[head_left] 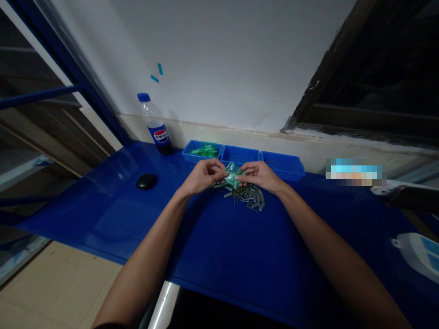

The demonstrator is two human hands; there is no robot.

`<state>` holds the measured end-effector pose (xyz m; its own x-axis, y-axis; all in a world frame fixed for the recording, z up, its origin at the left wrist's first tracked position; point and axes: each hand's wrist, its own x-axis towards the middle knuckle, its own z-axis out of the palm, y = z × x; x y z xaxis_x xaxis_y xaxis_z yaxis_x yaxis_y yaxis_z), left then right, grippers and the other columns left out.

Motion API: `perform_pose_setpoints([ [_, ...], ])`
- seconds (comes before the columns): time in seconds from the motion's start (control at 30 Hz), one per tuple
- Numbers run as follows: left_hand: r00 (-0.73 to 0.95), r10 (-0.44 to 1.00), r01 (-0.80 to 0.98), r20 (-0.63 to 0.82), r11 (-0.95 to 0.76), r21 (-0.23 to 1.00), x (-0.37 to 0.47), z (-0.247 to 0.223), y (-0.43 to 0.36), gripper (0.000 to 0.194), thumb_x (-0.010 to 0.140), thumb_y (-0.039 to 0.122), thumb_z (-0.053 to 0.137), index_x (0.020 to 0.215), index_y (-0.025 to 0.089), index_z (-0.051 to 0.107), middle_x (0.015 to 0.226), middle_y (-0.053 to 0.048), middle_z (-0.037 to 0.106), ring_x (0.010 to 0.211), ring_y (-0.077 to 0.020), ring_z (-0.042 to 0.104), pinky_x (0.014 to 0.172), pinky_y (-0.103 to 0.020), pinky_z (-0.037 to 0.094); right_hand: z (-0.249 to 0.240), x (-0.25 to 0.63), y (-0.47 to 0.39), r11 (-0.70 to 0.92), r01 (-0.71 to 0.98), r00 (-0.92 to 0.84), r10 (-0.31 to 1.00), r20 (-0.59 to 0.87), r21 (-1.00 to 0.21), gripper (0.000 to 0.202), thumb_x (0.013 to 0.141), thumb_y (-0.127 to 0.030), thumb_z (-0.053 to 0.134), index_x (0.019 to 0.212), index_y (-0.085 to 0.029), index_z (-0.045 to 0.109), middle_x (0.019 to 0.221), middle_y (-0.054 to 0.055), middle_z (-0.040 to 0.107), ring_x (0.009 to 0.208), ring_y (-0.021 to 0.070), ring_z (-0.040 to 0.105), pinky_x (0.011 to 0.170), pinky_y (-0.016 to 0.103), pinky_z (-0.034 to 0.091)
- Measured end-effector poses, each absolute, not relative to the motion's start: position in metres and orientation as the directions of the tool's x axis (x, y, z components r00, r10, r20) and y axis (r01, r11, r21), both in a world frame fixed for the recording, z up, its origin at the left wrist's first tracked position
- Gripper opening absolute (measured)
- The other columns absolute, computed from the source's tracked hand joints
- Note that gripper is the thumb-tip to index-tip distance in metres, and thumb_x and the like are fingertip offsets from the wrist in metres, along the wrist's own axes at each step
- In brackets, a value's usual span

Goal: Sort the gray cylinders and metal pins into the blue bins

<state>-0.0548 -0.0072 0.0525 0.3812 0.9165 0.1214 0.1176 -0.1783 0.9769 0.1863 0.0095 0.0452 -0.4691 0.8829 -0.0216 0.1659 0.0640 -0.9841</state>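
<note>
A small clear plastic bag (232, 175) with a green tint is held between my two hands. My left hand (205, 175) pinches its left side, fingers closed on it. On the right side, my right hand (259, 176) grips it between thumb and fingers. Just below and behind the bag, a pile of grey plugs and thin metal screws or nails (252, 196) lies on the blue table (219, 256). Whether green pieces are inside the bag is hard to make out.
Behind my hands stand three blue bins: the left one (185, 157) holds green pieces, the right one (286, 170) a thin piece. A bottle (158, 132) and black mouse (146, 181) are at left, a white object (416, 253) at right.
</note>
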Motion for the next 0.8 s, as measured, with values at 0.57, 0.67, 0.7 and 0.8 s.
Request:
perform_pose_setpoints([
  [0.57,0.231,0.927,0.577,0.296,-0.375,0.726,-0.065,0.052,-0.003,0.037,0.098,0.043,0.059,0.074,0.016,0.068,0.071,-0.005,0.072,0.063,-0.0150,0.062,0.060,-0.027,0.042,0.042,0.174,0.020,0.266,0.194,-0.151,0.959,0.240,-0.944,0.029,0.075,-0.038,0.086,0.096,-0.022,0.074,0.079,0.004,0.077,0.073,0.0227,0.074,0.076,0.043,0.062],
  [0.67,0.143,0.925,0.739,0.351,-0.336,0.584,-0.075,0.047,0.002,0.037,0.100,0.038,0.056,0.072,0.018,0.068,0.072,-0.005,0.072,0.063,-0.0159,0.062,0.061,-0.028,0.039,0.056,0.151,0.039,0.445,0.281,-0.100,0.895,0.435,-0.850,0.015,0.082,-0.028,0.078,0.096,-0.022,0.074,0.092,0.006,0.080,0.089,0.0247,0.076,0.084,0.042,0.061],
  [0.7,0.127,0.927,0.766,0.353,-0.317,0.559,-0.078,0.045,0.003,0.034,0.099,0.036,0.057,0.073,0.018,0.069,0.073,-0.005,0.073,0.063,-0.0162,0.063,0.061,-0.028,0.039,0.061,0.141,0.048,0.509,0.325,-0.147,0.860,0.489,-0.797,0.012,0.084,-0.025,0.075,0.096,-0.022,0.075,0.097,0.006,0.080,0.093,0.0247,0.076,0.088,0.042,0.060],
  [0.8,0.113,0.940,0.820,0.323,-0.272,0.504,-0.087,0.036,0.008,0.026,0.097,0.032,0.061,0.077,0.019,0.073,0.074,-0.006,0.074,0.062,-0.0169,0.063,0.060,-0.028,0.039,0.074,0.108,0.078,0.655,0.446,-0.312,0.753,0.580,-0.610,0.016,0.089,-0.018,0.065,0.099,-0.023,0.077,0.107,0.006,0.080,0.099,0.0237,0.074,0.095,0.041,0.057],
])
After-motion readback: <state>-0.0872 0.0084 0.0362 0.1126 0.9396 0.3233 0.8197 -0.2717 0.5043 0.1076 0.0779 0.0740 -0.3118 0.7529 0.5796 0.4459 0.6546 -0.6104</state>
